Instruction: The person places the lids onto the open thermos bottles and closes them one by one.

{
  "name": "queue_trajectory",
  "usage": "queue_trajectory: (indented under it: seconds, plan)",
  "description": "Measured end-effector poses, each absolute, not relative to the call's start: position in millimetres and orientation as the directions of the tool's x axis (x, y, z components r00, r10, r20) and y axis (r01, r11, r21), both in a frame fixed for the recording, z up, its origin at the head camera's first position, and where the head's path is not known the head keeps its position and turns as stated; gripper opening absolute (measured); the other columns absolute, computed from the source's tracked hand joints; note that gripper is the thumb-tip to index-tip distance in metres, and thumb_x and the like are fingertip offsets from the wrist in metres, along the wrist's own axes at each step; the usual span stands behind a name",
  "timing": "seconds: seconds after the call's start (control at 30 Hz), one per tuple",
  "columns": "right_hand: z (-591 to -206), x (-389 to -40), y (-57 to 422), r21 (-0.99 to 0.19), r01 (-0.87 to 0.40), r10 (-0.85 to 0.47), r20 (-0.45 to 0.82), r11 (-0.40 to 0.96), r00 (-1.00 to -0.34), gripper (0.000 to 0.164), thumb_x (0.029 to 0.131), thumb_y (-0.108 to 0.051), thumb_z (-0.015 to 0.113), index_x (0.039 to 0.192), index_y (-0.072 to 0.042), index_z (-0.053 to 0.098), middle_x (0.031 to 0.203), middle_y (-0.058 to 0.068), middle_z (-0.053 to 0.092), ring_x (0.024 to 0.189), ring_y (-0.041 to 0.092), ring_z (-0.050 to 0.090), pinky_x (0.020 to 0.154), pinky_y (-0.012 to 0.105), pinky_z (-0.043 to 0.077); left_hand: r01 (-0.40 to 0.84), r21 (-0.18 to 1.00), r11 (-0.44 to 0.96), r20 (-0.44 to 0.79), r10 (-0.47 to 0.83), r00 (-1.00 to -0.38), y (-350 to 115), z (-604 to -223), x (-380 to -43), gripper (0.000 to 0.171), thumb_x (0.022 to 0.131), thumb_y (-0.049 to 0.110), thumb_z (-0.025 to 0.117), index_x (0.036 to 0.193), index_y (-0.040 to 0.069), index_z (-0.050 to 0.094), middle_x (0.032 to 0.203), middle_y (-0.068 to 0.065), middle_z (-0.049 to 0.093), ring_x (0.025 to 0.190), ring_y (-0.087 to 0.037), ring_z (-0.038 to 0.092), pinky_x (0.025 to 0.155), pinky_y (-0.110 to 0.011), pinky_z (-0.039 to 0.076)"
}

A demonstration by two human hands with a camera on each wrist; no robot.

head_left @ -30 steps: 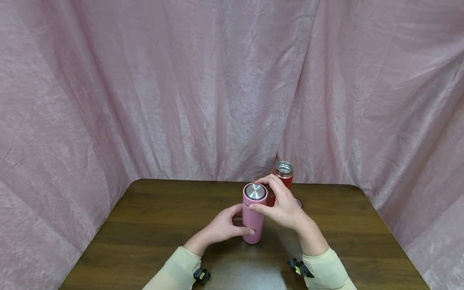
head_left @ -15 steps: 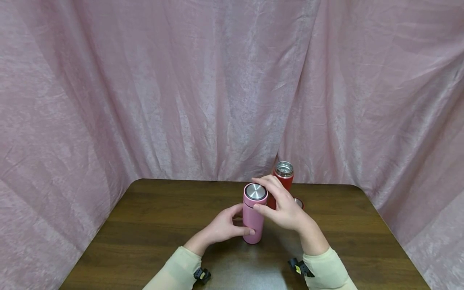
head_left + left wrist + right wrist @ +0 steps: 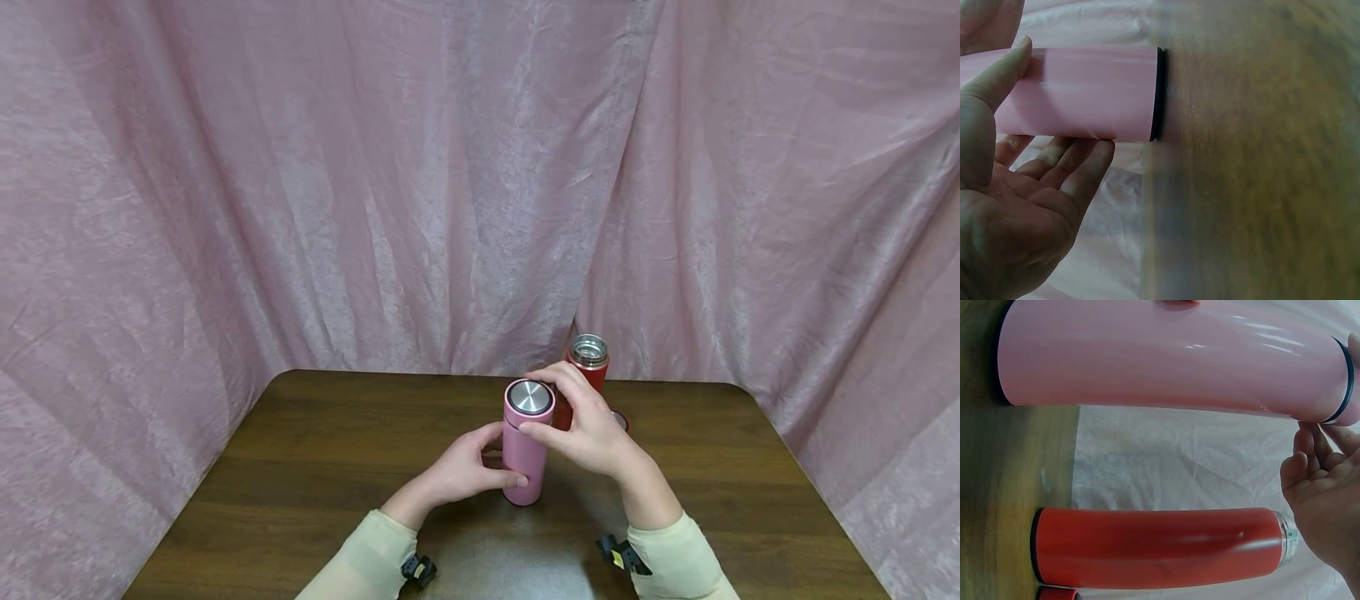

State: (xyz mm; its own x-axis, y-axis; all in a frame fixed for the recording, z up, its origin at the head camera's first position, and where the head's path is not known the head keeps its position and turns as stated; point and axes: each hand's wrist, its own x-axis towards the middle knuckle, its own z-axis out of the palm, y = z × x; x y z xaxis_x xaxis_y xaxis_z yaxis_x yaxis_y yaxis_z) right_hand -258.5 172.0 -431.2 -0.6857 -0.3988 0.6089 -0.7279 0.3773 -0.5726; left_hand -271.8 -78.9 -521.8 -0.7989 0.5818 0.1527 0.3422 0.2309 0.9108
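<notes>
Left hand [image 3: 467, 468]: curled round pink vacuum flask [image 3: 523, 454]
Right hand [image 3: 585, 429]: grips its lid [image 3: 530, 398]
Lid: apparently the twisting step
Flask body [image 3: 1097, 94]: next turn likely needs steadying

And there stands a red cylindrical bottle [image 3: 1160, 547], upright, silvery mouth open, on a dark-brown wood-grain table [image 3: 337, 450]; just beside its base, a round red-rimmed lid [image 3: 620, 421]! Behind, a shiny pink cloth curtain [image 3: 450, 183] hangs in folds.
</notes>
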Motion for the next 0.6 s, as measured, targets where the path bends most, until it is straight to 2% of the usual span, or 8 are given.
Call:
queue_trajectory:
  seconds: [0.27, 0.4, 0.6]
  plan:
    - [-430.5, -257.8, 170.7, -0.593, -0.700, -0.373, 0.593, 0.397, -0.714, 0.065, 0.082, -0.025, 0.103, 0.136, -0.015, 0.067, 0.130, -0.003, 0.067, 0.120, 0.017, 0.062, 0.099, 0.029, 0.053, 0.347, 0.909, 0.231, 0.156, 0.582, -0.798, -78.2, -520.0, -270.3, 0.064, 0.091, 0.030, 0.095, 0.147, 0.025, 0.066, 0.137, 0.009, 0.073, 0.127, -0.015, 0.071, 0.104, -0.035, 0.061]
    - [-431.6, -259.1, 172.5, -0.567, -0.720, -0.398, 0.601, 0.400, -0.694, 0.070, 0.084, -0.026, 0.100, 0.144, -0.014, 0.064, 0.133, -0.001, 0.066, 0.124, 0.018, 0.061, 0.105, 0.030, 0.051, 0.345, 0.909, 0.232, 0.155, 0.580, -0.799, -77.5, -519.1, -269.6, 0.065, 0.090, 0.030, 0.096, 0.147, 0.024, 0.066, 0.137, 0.009, 0.073, 0.126, -0.015, 0.071, 0.103, -0.034, 0.061]
    - [-432.4, -260.4, 174.9, -0.518, -0.774, -0.475, 0.612, 0.364, -0.633, 0.074, 0.092, -0.022, 0.089, 0.159, -0.014, 0.058, 0.142, 0.004, 0.062, 0.136, 0.023, 0.056, 0.116, 0.035, 0.045, 0.344, 0.907, 0.242, 0.153, 0.573, -0.805, -77.3, -518.7, -269.2, 0.064, 0.090, 0.030, 0.096, 0.147, 0.024, 0.066, 0.136, 0.009, 0.073, 0.126, -0.015, 0.071, 0.103, -0.034, 0.061]
